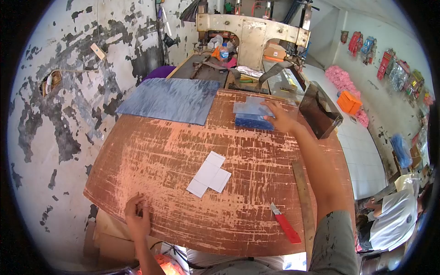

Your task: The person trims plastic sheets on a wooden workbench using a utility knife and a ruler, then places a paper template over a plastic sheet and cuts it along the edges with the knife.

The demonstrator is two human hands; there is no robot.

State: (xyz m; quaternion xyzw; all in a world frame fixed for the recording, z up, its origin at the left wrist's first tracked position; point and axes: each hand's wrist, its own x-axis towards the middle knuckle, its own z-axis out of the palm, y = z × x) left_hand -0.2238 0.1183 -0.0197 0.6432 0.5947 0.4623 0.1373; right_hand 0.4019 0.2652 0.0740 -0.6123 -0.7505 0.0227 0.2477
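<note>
My right hand (280,117) is at the far part of the scratched brown board (160,151), its fingers closed on the right edge of a translucent sheet (250,106) over a stack of blue sheets (253,123). My left hand (137,214) rests at the board's near left edge, fingers curled but apart, with nothing in it. Between the hands lie white cut pieces (208,175), partly overlapping. A red cutter (288,226) with its blade out lies at the near right, beside a long flat ruler (303,206). The large blue-grey sheet (169,100) lies at the far left.
Beyond the board stands a metal press (250,39) with a bottle (223,52) near it. A dark translucent box (318,110) is at the board's right edge. An orange box (349,102) and pink bundles lie further right. Another person (395,220) sits at the lower right.
</note>
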